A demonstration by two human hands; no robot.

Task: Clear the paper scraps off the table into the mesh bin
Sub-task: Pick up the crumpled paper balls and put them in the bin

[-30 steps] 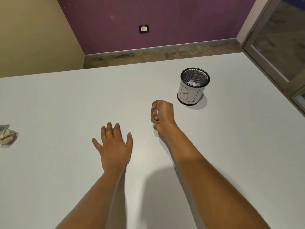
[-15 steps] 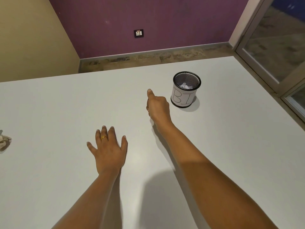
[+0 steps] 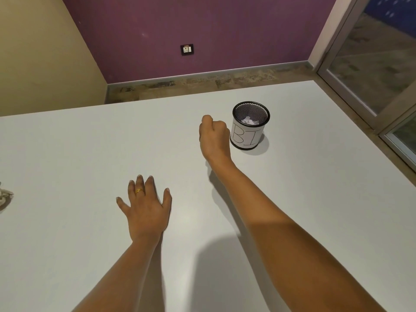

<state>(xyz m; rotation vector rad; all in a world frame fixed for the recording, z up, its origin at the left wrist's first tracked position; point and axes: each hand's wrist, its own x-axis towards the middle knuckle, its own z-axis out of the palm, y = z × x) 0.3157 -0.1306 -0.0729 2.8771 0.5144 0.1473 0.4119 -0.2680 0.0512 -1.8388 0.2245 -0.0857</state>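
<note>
I see my right hand (image 3: 215, 137) raised just above the worktop (image 3: 67, 154) in the upper middle of the frame, right beside the left wall of the mesh bin (image 3: 258, 113). Its fingers are curled into a fist with the back of the hand toward the camera. I cannot tell whether anything is held inside it.

The bin stands upright on the worktop, right of centre, with a white label (image 3: 246, 136) wrapped round it that reads "BI". A white scrap (image 3: 248, 120) lies at the bottom of the bin.

My left hand (image 3: 146, 208) rests palm down on the worktop at lower centre, with its fingers straight and spread, holding nothing. A gold ring (image 3: 139, 190) shows on one finger.

A crumpled paper scrap (image 3: 4, 197) lies on the worktop at the far left edge of the frame, cut off by it and well apart from both hands and the bin.

A wall socket (image 3: 187, 49) sits on the purple wall at the top.
</note>
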